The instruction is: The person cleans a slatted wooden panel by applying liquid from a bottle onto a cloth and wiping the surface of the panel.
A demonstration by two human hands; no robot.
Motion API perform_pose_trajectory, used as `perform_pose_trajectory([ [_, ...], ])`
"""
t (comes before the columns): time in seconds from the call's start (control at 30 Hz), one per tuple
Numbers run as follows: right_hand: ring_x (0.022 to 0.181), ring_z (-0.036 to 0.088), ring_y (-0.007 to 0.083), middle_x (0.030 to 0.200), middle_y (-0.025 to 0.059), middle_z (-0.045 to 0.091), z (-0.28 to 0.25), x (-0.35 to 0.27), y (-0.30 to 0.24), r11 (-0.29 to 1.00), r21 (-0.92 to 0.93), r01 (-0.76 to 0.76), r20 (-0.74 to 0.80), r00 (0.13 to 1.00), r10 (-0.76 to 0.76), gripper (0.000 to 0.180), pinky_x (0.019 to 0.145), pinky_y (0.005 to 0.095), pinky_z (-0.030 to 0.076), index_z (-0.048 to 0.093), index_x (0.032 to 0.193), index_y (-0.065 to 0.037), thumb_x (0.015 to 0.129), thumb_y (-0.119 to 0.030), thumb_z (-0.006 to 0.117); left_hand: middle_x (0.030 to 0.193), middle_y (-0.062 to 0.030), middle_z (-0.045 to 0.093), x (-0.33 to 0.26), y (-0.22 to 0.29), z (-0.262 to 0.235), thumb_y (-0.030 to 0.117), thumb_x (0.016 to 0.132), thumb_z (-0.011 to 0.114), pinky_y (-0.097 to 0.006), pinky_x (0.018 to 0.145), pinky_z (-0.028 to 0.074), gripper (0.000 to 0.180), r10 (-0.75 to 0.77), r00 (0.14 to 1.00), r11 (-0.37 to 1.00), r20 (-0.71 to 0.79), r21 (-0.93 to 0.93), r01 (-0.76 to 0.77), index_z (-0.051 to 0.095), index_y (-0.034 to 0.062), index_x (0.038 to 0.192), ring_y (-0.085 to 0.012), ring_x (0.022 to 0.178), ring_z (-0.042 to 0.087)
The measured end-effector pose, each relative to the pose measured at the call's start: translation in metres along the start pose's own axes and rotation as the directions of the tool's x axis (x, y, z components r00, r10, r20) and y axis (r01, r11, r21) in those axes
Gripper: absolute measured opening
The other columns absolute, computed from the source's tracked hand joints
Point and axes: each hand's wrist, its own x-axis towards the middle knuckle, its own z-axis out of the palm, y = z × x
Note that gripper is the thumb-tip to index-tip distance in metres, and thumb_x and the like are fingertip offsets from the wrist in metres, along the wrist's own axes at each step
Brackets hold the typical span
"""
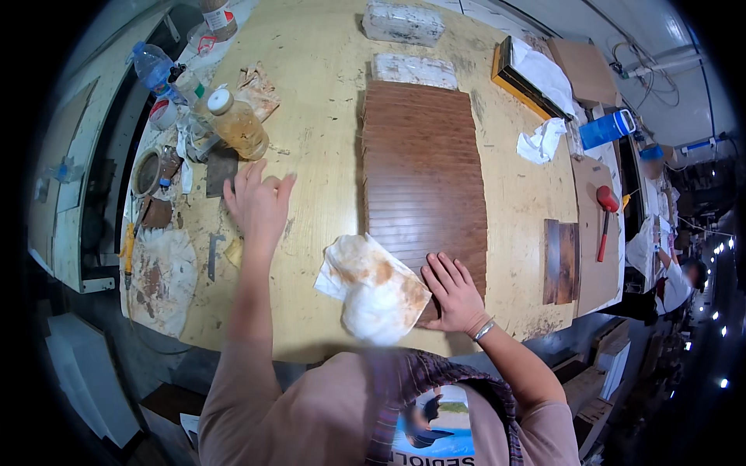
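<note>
A dark brown grooved wooden panel [423, 171] lies lengthwise on the pale yellow table. My right hand [454, 299] rests flat on its near right part, fingers stretched out and holding nothing. Beside that hand, a white cloth [381, 287] with brown stains lies bunched over the panel's near left corner and the table. Farther left, my left hand [262, 199] reaches forward with its fingers apart and nothing in them. Just beyond its fingertips stands a clear bottle [241, 126] with a white cap and amber liquid. A dark flat piece [221, 172] lies beside the fingers.
White wrapped blocks [404, 23] sit beyond the panel. Bottles, jars and stained rags [163, 268] crowd the left edge. On the right are a black-and-yellow box [528, 78], crumpled paper [542, 140], a blue bottle [606, 129], a red mallet [606, 206] and dark wood samples [560, 260].
</note>
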Motion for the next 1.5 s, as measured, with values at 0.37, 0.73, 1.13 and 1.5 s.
perform_pose_trajectory([
  [0.37, 0.145, 0.032, 0.0383, 0.156, 0.0211, 0.034, -0.010, 0.003, -0.001, 0.998, 0.058, 0.027, -0.064, 0.998, -0.024, 0.104, 0.116, 0.0532, 0.029, 0.041, 0.145, 0.000, 0.068, -0.061, 0.076, 0.115, -0.0114, 0.067, -0.130, 0.094, -0.006, 0.007, 0.081, 0.063, -0.038, 0.093, 0.049, 0.023, 0.439, 0.884, 0.722, 0.161, -0.648, -0.241, 0.072, 0.0092, 0.103, -0.0271, 0.107, 0.063],
  [0.73, 0.145, 0.032, 0.0364, 0.158, 0.0200, 0.033, -0.006, -0.007, -0.002, 0.994, 0.107, 0.024, -0.096, 0.995, -0.014, 0.104, 0.118, 0.0518, 0.028, 0.041, 0.146, -0.001, 0.070, -0.063, 0.074, 0.125, -0.0079, 0.065, 0.003, 0.135, 0.056, 0.019, 0.098, 0.050, -0.059, 0.112, 0.032, 0.030, 0.422, 0.846, 0.872, 0.327, -0.403, -0.279, 0.064, 0.0179, 0.124, -0.0257, 0.123, 0.056],
  [1.13, 0.145, 0.030, 0.0373, 0.158, 0.0179, 0.031, -0.003, -0.009, 0.016, 0.960, 0.255, 0.118, -0.143, 0.986, -0.083, 0.117, 0.117, 0.0526, 0.029, 0.036, 0.150, -0.002, 0.056, -0.050, 0.088, 0.156, -0.0133, 0.038, -0.053, 0.170, 0.044, 0.033, 0.091, 0.063, -0.051, 0.119, 0.023, 0.066, 0.643, 0.683, 0.766, 0.346, -0.306, -0.566, 0.042, 0.0082, 0.148, -0.0306, 0.147, 0.030],
  [1.5, 0.147, 0.027, 0.0382, 0.159, 0.0222, 0.028, -0.002, -0.021, 0.018, 0.954, 0.294, 0.065, -0.186, 0.983, -0.010, 0.123, 0.120, 0.0529, 0.024, 0.033, 0.151, 0.000, 0.055, -0.051, 0.089, 0.155, -0.0108, 0.042, -0.049, 0.162, 0.057, 0.026, 0.096, 0.057, -0.049, 0.118, 0.026, 0.053, 0.654, 0.696, 0.753, 0.297, -0.349, -0.558, 0.048, 0.0112, 0.146, -0.0297, 0.145, 0.036],
])
